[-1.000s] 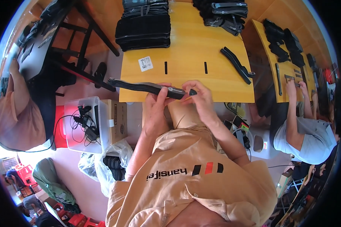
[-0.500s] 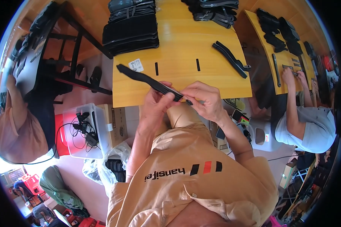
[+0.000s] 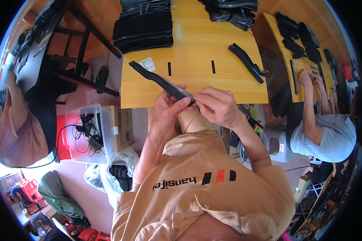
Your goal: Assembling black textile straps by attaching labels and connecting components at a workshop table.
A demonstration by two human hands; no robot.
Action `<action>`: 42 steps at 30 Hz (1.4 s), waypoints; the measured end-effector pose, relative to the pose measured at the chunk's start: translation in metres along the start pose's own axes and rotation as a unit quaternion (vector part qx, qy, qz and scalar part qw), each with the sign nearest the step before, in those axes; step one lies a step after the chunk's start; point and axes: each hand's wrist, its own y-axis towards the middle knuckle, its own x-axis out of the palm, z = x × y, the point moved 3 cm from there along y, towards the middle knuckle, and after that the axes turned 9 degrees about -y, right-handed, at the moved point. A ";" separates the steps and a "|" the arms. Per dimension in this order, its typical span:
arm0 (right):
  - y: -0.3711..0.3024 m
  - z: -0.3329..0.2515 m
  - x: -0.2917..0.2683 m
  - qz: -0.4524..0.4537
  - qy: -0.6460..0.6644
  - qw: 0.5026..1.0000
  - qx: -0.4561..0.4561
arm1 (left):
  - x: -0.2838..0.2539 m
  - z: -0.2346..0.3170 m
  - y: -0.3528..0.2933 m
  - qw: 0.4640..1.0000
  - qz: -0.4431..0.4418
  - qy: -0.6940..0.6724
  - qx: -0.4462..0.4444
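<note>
Above the near edge of the yellow table (image 3: 193,44), a long black folded fabric strap (image 3: 151,76) slants from upper left down to my hands. Its layers show along the side, and a grey patch lies near the held end. My left hand (image 3: 165,110) is closed around that end, thumb on top. My right hand (image 3: 221,107) pinches the strap's tip between thumb and fingers; the exact bit gripped is hidden. Another folded black strap (image 3: 247,63) lies on the table to the right. A white label (image 3: 147,64) lies just beyond the held strap.
Stacked black fabric pieces (image 3: 142,34) stand at the table's far left, with a grey-and-black pile (image 3: 233,16) at far right. Two short black strips (image 3: 169,69) mark the tabletop. A clear bin (image 3: 86,132) with cables stands left. Co-workers sit on both sides.
The held strap has rolled so its layered edges and grey patch face up. Its far end has shifted slightly right. Both hands keep their hold near the same end.
</note>
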 end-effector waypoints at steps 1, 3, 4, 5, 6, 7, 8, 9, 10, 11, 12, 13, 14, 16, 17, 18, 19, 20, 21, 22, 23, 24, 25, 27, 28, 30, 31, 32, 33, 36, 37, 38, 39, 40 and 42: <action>0.000 0.000 0.000 -0.002 -0.001 1.000 0.002 | 0.000 0.000 0.000 1.000 0.000 0.000 0.000; -0.001 0.004 0.002 -0.022 0.039 0.998 0.050 | 0.001 0.001 0.000 1.000 -0.004 0.029 0.007; -0.003 0.007 0.004 -0.042 0.076 0.991 0.099 | 0.001 0.000 0.000 1.000 -0.005 0.030 0.005; -0.003 0.007 0.003 -0.041 0.075 0.991 0.101 | -0.001 -0.002 0.001 0.999 -0.008 0.035 0.005; -0.003 0.008 0.003 -0.047 0.093 0.988 0.118 | -0.001 -0.003 0.001 0.999 -0.011 0.041 0.005; -0.003 0.009 0.004 -0.053 0.112 0.983 0.134 | -0.002 -0.003 0.001 0.999 -0.012 0.042 0.004; -0.003 0.008 0.004 -0.053 0.112 0.983 0.135 | -0.003 -0.004 0.001 0.999 -0.011 0.039 0.000; -0.004 0.008 0.005 -0.054 0.110 0.982 0.142 | -0.003 -0.004 0.001 0.999 -0.011 0.037 -0.003; -0.005 0.008 0.006 -0.056 0.109 0.981 0.148 | -0.003 -0.004 0.001 0.999 -0.011 0.037 -0.004; -0.006 0.007 0.006 -0.055 0.110 0.981 0.149 | -0.002 -0.003 0.001 0.999 -0.008 0.039 0.010; -0.005 0.003 0.005 -0.030 0.067 0.991 0.112 | -0.001 -0.002 0.002 0.999 -0.005 0.041 0.024; -0.005 -0.001 0.004 -0.005 0.023 0.997 0.074 | -0.001 -0.002 0.002 0.999 -0.005 0.041 0.023; -0.005 -0.001 0.003 -0.005 0.023 0.997 0.074 | -0.002 -0.002 0.003 0.998 -0.006 0.050 0.021; -0.006 -0.005 0.003 -0.006 -0.021 0.999 0.033 | -0.002 -0.002 0.004 0.998 -0.008 0.060 0.018; -0.006 -0.003 0.003 -0.005 -0.021 0.999 0.033 | -0.003 -0.002 0.005 0.998 -0.006 0.065 0.019; -0.007 0.000 0.005 -0.028 -0.004 0.999 0.046 | -0.003 -0.003 0.005 0.997 -0.003 0.070 0.020; -0.008 0.002 0.006 -0.052 0.012 0.997 0.059 | -0.003 -0.002 0.004 0.997 -0.004 0.070 0.020; -0.008 0.002 0.004 -0.051 0.011 0.997 0.059 | -0.003 -0.002 0.002 0.996 -0.008 0.082 0.014; -0.008 0.001 0.002 -0.066 0.032 0.995 0.068 | -0.002 -0.001 0.001 0.995 -0.013 0.095 0.008; -0.008 0.003 0.003 -0.083 0.054 0.992 0.081 | -0.004 -0.002 0.002 0.995 -0.012 0.094 0.005; -0.008 0.004 0.003 -0.084 0.055 0.991 0.084 | -0.006 -0.004 0.003 0.996 -0.016 0.089 0.000; -0.008 0.004 0.003 -0.086 0.059 0.991 0.085 | -0.007 -0.006 0.004 0.996 -0.020 0.085 -0.005; -0.009 0.003 0.002 -0.087 0.063 0.991 0.083 | -0.006 -0.006 0.003 0.996 -0.021 0.085 -0.005; -0.011 0.000 0.001 -0.081 0.044 0.992 0.080 | -0.005 -0.007 0.001 0.997 -0.020 0.078 -0.007; -0.012 -0.002 0.001 -0.076 0.026 0.994 0.075 | -0.004 -0.007 0.001 0.997 -0.020 0.078 -0.007; -0.012 -0.006 0.001 -0.076 0.002 0.995 0.065 | -0.003 -0.006 0.000 0.997 -0.014 0.075 -0.004; -0.012 -0.007 0.001 -0.076 -0.022 0.995 0.055 | -0.003 -0.005 0.000 0.997 -0.015 0.076 -0.003; -0.012 -0.006 0.002 -0.076 -0.023 0.995 0.055 | -0.002 -0.005 -0.001 0.996 -0.021 0.085 -0.006; -0.014 -0.003 0.003 -0.072 0.006 0.995 0.070 | -0.002 -0.004 -0.001 0.995 -0.028 0.095 -0.009; -0.014 -0.002 0.003 -0.071 0.041 0.993 0.089 | -0.002 -0.005 0.000 0.994 -0.043 0.099 -0.027; -0.014 -0.002 0.003 -0.075 0.049 0.992 0.093 | -0.002 -0.005 0.000 0.994 -0.043 0.099 -0.028; -0.014 -0.003 0.002 -0.075 0.048 0.992 0.095 | -0.001 -0.004 0.000 0.993 -0.053 0.101 -0.027; -0.015 -0.003 0.002 -0.073 0.057 0.990 0.103 | 0.000 -0.004 0.000 0.993 -0.062 0.102 -0.027; -0.016 -0.004 0.002 -0.072 0.066 0.989 0.111 | 0.001 -0.003 -0.001 0.992 -0.063 0.102 -0.029; -0.017 -0.004 0.004 -0.058 0.064 0.989 0.118 | 0.005 -0.002 -0.002 0.993 -0.056 0.101 -0.026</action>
